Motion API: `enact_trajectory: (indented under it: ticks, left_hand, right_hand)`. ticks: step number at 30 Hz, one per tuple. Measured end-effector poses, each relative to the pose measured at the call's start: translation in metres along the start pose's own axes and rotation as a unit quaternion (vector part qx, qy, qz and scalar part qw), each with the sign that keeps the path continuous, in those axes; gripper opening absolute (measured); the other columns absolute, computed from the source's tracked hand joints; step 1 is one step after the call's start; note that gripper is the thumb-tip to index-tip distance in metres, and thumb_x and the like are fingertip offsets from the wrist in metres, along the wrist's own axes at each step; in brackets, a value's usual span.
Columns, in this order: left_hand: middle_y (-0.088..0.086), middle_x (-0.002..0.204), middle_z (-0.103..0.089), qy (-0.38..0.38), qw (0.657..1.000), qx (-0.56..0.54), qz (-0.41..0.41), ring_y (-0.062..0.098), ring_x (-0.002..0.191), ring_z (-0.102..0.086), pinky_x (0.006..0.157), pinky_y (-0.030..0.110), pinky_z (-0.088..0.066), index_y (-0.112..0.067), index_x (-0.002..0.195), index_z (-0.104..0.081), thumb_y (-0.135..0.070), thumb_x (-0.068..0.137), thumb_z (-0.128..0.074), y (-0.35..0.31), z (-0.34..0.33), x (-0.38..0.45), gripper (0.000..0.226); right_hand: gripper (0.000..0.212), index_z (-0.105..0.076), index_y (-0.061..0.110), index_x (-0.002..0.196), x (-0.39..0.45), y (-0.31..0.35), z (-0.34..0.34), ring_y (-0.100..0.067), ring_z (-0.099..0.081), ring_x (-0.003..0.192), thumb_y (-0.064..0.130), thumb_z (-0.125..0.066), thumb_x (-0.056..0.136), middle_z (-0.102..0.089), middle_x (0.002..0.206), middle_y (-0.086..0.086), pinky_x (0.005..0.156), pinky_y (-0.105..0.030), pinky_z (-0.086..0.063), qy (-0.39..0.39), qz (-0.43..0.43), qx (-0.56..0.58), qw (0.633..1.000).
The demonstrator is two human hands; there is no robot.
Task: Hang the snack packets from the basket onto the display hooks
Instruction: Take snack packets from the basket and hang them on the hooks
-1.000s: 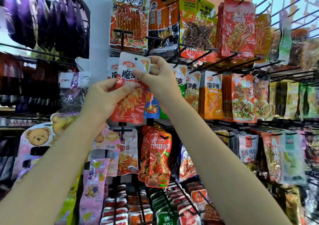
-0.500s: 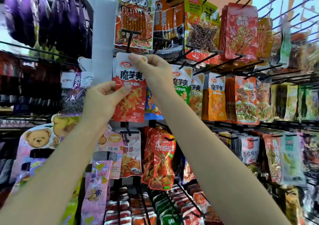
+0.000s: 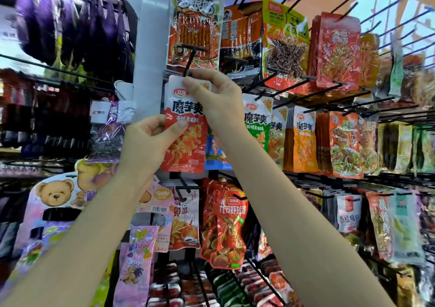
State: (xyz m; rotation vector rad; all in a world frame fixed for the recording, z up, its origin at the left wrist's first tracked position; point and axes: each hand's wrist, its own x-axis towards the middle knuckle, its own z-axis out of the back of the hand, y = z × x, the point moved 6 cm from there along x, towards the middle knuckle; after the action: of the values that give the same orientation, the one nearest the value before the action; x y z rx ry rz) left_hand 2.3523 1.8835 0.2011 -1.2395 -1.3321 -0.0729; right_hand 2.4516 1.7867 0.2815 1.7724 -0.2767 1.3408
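Both hands hold one red and white snack packet (image 3: 184, 127) up against the display rack, and that packet serves as the landmark here. The right hand (image 3: 217, 101) grips the packet's white top edge, thumb and forefinger pinching it right at the hanging tab, with the other fingers curled behind. The left hand (image 3: 147, 141) steadies the packet's lower left side, its thumb pressed flat on the red front and the remaining fingers tucked behind the left edge. A black display hook (image 3: 189, 58) juts out directly above the packet, its tip just over the pinching fingers; whether the hook already passes through the tab cannot be told, because the right fingers cover that spot. Just to the right of the packet, partly behind the right wrist, hangs a blue packet (image 3: 215, 152), and further right hangs a green and white packet (image 3: 257, 124) with the same lettering. Above the packet hangs a clear bag of red sticks (image 3: 195, 27). Below it a second hook carries a white and orange packet (image 3: 184, 219), beside a red packet (image 3: 226, 226) further right. Down and to the left of the held packet hangs a teddy bear card (image 3: 55, 193).
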Motion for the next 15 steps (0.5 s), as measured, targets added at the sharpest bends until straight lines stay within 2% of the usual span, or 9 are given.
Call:
enact_trajectory:
  ticks: [4, 7, 12, 13, 15]
  left_hand:
    - [0.0, 0.081, -0.078, 0.003, 1.0, -0.004, -0.009, 0.017, 0.08, -0.074, 0.082, 0.043, -0.061, -0.02, 0.083, -0.074, -0.035, 0.069, -0.079, -0.003, -0.004, 0.001, 0.021]
    - [-0.001, 0.081, -0.078, -0.002, 1.0, -0.013, -0.016, 0.017, 0.079, -0.074, 0.083, 0.043, -0.06, -0.019, 0.086, -0.074, -0.035, 0.069, -0.079, -0.005, -0.005, 0.005, 0.025]
    - [-0.005, 0.077, -0.077, -0.014, 0.999, 0.004, -0.039, 0.012, 0.074, -0.073, 0.072, 0.032, -0.06, -0.021, 0.085, -0.073, -0.03, 0.08, -0.078, -0.007, -0.004, 0.008, 0.012]
    - [-0.006, 0.076, -0.077, -0.015, 0.999, 0.009, -0.041, 0.01, 0.073, -0.073, 0.069, 0.029, -0.059, -0.021, 0.085, -0.072, -0.027, 0.083, -0.078, -0.007, -0.004, 0.008, 0.008]
    - [-0.009, 0.074, -0.076, -0.017, 0.999, 0.014, -0.045, 0.007, 0.072, -0.072, 0.064, 0.023, -0.057, -0.021, 0.086, -0.072, -0.022, 0.086, -0.076, -0.009, -0.003, 0.01, 0.005]
  right_hand:
    - [0.013, -0.076, 0.014, 0.096, 0.002, 0.006, 0.003, -0.023, -0.07, 0.102, 0.018, -0.08, 0.085, -0.076, 0.101, -0.006, 0.091, -0.046, -0.057, -0.011, 0.021, -0.025, 0.999]
    - [0.006, -0.075, 0.015, 0.089, 0.004, 0.01, 0.002, -0.017, -0.07, 0.086, 0.017, -0.08, 0.086, -0.073, 0.085, 0.0, 0.083, -0.039, -0.059, -0.012, 0.037, -0.046, 0.998]
    - [0.011, -0.071, 0.013, 0.09, 0.007, 0.012, 0.001, -0.003, -0.062, 0.071, 0.02, -0.079, 0.087, -0.067, 0.075, 0.007, 0.068, -0.021, -0.053, -0.013, 0.041, -0.051, 0.998]
    - [0.013, -0.071, 0.012, 0.09, 0.008, 0.011, 0.0, -0.004, -0.064, 0.072, 0.022, -0.079, 0.087, -0.068, 0.076, 0.005, 0.069, -0.022, -0.055, -0.013, 0.035, -0.051, 0.998]
    - [0.015, -0.072, 0.013, 0.091, 0.009, 0.007, -0.002, -0.02, -0.071, 0.084, 0.025, -0.08, 0.087, -0.074, 0.085, -0.006, 0.078, -0.038, -0.061, -0.01, 0.015, -0.037, 0.999]
